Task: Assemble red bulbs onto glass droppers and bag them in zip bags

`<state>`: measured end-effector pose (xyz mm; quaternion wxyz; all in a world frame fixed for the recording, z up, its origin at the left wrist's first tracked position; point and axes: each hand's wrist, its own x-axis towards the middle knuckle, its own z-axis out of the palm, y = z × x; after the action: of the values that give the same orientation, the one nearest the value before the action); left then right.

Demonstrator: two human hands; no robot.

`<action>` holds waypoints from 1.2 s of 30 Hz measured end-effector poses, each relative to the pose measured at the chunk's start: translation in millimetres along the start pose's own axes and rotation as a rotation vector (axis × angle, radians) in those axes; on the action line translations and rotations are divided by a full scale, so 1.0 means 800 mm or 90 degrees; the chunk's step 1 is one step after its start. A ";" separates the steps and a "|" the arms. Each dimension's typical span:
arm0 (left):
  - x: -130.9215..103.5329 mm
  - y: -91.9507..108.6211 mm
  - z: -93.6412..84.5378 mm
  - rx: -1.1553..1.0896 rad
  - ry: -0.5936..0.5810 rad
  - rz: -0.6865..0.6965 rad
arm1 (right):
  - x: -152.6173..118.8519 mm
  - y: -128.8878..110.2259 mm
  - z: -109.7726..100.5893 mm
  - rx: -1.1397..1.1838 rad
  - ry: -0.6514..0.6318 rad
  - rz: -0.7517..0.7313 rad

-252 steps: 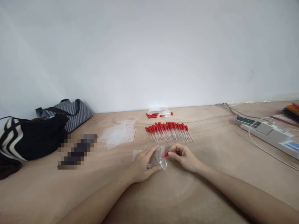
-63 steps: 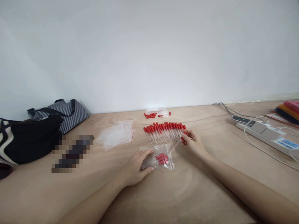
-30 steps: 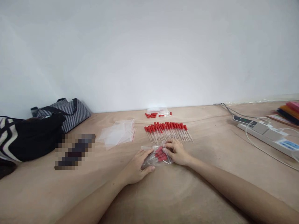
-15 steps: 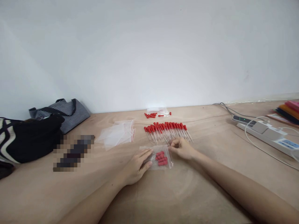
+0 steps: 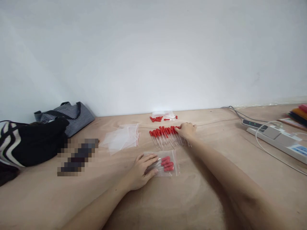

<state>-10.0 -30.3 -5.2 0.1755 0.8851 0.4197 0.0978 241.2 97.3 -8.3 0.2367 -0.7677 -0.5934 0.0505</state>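
Observation:
My left hand [image 5: 142, 171] lies flat with its fingers stretched over a clear zip bag [image 5: 177, 163], pressing it to the table. Inside the bag are several pipettes [image 5: 167, 162] with red bulbs, their clear stems partly under my fingers. Beyond it, a row of pipettes [image 5: 165, 131] lies side by side, red bulbs away from me and pointed clear tips toward me. My right hand [image 5: 188, 130] is at the right end of this row, fingers curled and closed around a red bulb; the hand hides the bulbs there.
Several flat zip bags [image 5: 122, 137] lie to the left. Near the wall are more red bulbs [image 5: 157, 119] and a clear bag [image 5: 165, 114]. A striped bag [image 5: 80, 119] and a black bag [image 5: 43, 140] stand at left. At right lie a power strip [image 5: 278, 140] and cables.
My right hand has moved from the zip bag's open edge forward to the right end of the pipette row. My left hand stays on the bag. The view has shifted slightly.

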 end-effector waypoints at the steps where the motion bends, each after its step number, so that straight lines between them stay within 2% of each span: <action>1: 0.000 0.000 0.001 0.000 0.002 0.001 | 0.001 -0.004 0.003 -0.004 -0.003 0.014; 7: 0.000 -0.004 0.004 0.003 0.010 0.002 | 0.007 -0.017 0.003 0.045 -0.023 0.081; 12: 0.000 -0.002 0.003 -0.002 0.008 0.004 | 0.004 -0.005 -0.015 0.205 -0.035 0.068; 17: 0.000 0.000 0.002 0.002 0.008 0.005 | -0.038 0.027 -0.029 0.463 -0.024 -0.001; 23: 0.001 0.000 0.003 0.001 0.019 0.017 | -0.107 0.045 -0.018 0.742 -0.003 -0.008; 29: 0.001 0.002 0.002 0.010 0.009 0.009 | -0.125 0.042 -0.015 0.764 0.002 -0.013; 33: 0.001 0.000 0.003 0.007 0.018 0.010 | -0.131 0.036 -0.005 0.832 0.000 0.069; 36: 0.001 -0.002 0.005 -0.016 0.032 0.013 | -0.140 0.026 0.001 0.896 -0.049 0.124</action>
<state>-9.0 -29.9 -9.6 0.1753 0.8841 0.4140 0.1273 227.2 -10.8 -40.4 0.6498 -0.4796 -0.3564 0.4699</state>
